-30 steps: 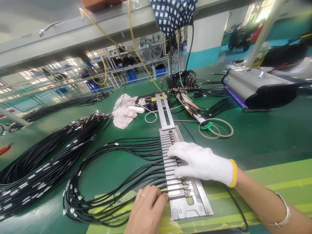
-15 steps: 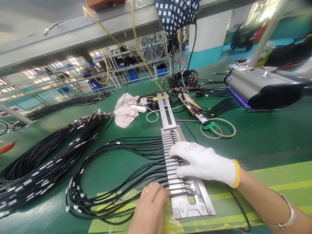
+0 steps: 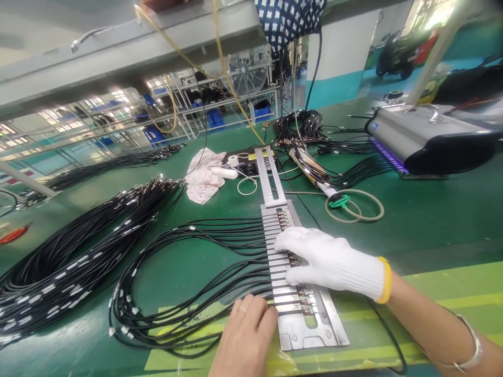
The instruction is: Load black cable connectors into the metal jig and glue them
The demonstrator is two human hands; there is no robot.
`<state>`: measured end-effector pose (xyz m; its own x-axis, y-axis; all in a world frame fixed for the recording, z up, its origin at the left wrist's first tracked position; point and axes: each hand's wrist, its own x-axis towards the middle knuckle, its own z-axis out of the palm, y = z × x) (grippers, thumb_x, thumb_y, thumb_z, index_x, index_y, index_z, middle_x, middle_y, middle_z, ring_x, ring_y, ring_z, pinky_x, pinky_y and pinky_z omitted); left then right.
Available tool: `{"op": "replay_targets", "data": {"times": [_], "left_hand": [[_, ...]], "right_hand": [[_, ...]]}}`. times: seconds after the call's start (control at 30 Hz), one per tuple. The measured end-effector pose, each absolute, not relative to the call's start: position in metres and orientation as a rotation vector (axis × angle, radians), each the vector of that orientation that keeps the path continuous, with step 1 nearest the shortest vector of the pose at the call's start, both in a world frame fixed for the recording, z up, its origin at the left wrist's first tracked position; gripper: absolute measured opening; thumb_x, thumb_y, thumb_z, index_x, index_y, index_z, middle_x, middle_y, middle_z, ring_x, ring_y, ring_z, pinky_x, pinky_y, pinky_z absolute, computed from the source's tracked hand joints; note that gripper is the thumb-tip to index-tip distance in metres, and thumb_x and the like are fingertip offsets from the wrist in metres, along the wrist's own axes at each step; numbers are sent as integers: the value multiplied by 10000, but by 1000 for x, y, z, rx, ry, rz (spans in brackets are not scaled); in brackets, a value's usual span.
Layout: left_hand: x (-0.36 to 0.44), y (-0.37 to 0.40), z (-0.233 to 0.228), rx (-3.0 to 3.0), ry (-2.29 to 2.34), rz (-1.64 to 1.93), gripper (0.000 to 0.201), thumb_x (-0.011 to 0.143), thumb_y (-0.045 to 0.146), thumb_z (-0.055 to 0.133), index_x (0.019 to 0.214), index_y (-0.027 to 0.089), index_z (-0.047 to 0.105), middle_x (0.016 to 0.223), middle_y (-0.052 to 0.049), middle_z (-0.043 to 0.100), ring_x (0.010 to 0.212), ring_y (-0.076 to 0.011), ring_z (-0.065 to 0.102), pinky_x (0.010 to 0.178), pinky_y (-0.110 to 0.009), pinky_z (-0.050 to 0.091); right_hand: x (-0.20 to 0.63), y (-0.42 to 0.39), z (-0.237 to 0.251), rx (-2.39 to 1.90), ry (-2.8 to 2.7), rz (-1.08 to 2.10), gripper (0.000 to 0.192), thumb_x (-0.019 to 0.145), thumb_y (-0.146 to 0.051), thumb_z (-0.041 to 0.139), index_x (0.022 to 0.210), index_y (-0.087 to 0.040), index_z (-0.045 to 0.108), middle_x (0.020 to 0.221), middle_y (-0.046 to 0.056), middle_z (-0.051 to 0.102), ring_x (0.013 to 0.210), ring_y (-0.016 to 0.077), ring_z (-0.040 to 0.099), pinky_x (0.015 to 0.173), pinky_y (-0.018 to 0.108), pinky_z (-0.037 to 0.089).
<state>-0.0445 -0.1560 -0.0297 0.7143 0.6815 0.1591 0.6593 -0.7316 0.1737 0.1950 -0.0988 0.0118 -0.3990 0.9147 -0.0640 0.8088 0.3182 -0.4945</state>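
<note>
We have a row of thin black cables (image 3: 220, 256) laid side by side across a slotted metal fixture (image 3: 302, 330) that lies flat on the green desk (image 3: 432, 220), near its front edge. Each cable ends in a small brass-coloured connector (image 3: 304, 301) sitting in the fixture's channel. We judge the cables light and limp, springy in their loops and apt to slide out of their slots; the connectors look small and delicate, so the jacket just behind a connector seems the better place to pinch than the metal tip. The fixture looks stiff and fairly heavy, and should stay put under a flat palm.

Our right hand (image 3: 330, 259), in a white knit glove, lies flat over the middle of the row, fingers spread and pressing down on the connectors, gripping nothing. Our bare left hand (image 3: 245, 335) is at the fixture's left edge, its fingers curled down onto the lowest cables where they enter the slots; we cannot tell whether it pinches one or only touches.

To the left the cables sweep into loose loops, and beyond them lies a large bundle of cables (image 3: 70, 262). Farther back we see a second metal bar (image 3: 271, 175), a crumpled cloth (image 3: 202, 178), a coiled tube with a green clip (image 3: 349, 204), and at right a grey lamp housing (image 3: 424, 139) glowing violet beneath.
</note>
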Motion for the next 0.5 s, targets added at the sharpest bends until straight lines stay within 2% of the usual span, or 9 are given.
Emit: {"op": "replay_targets", "data": {"times": [0.13,0.27,0.5], "left_hand": [[-50,-149,-31,2645,1008,280,310,926,-17,331,1007,170,564,922,-65,579,812,-209,525,724,-341,445],[-53,-147,-30,2565,967,315,329,966,33,320,1158,186,540,976,-76,588,869,-225,546,749,-351,452],[-58,-142,-39,2686,857,300,387,964,36,289,1202,182,558,922,-85,551,779,-210,520,677,-326,422]], "right_hand": [[195,-100,10,-1578,-2347,673,470,814,-337,659,1279,-271,639,1378,49,612,1292,314,523,1048,480,456],[196,-99,8,-1586,-2364,685,515,818,-382,657,1323,-291,614,1431,48,574,1320,331,498,1062,518,443],[198,-102,13,-1565,-2419,673,567,765,-388,709,1316,-286,624,1466,61,542,1316,359,497,1043,551,457]]}}
